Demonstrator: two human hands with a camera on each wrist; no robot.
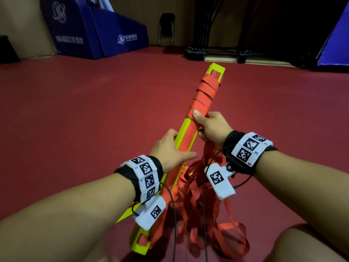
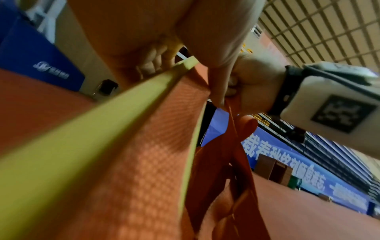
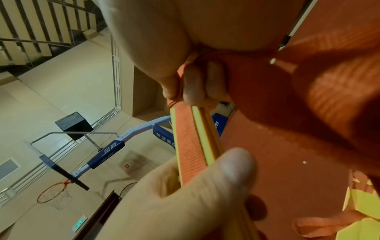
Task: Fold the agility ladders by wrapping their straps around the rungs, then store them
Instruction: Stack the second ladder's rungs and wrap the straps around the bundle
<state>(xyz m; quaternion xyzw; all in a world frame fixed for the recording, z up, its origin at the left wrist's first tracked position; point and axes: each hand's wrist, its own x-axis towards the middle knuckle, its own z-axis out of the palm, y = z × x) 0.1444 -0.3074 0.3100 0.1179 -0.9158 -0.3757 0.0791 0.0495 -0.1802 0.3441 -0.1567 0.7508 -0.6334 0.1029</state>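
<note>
I hold a stack of yellow-green ladder rungs (image 1: 217, 68) slanting away from me above the red floor. Orange strap (image 1: 204, 93) is wound round its far half. My right hand (image 1: 211, 127) grips the stack just below the windings, thumb pressed on the last turn, fingers (image 3: 193, 86) curled over strap and rung (image 3: 205, 129). My left hand (image 1: 170, 148) grips the stack lower down, fingers (image 2: 154, 65) curled over the yellow edge (image 2: 92, 123). A tangle of loose orange straps (image 1: 205, 208) hangs from the right hand towards the floor.
Red sports floor (image 1: 75, 110) lies all around. Blue padded mats (image 1: 105, 35) stand at the back left, a folded black chair (image 1: 167, 29) at the wall, and a black metal base (image 1: 215, 52) at the back right. My knee (image 1: 302, 242) is at lower right.
</note>
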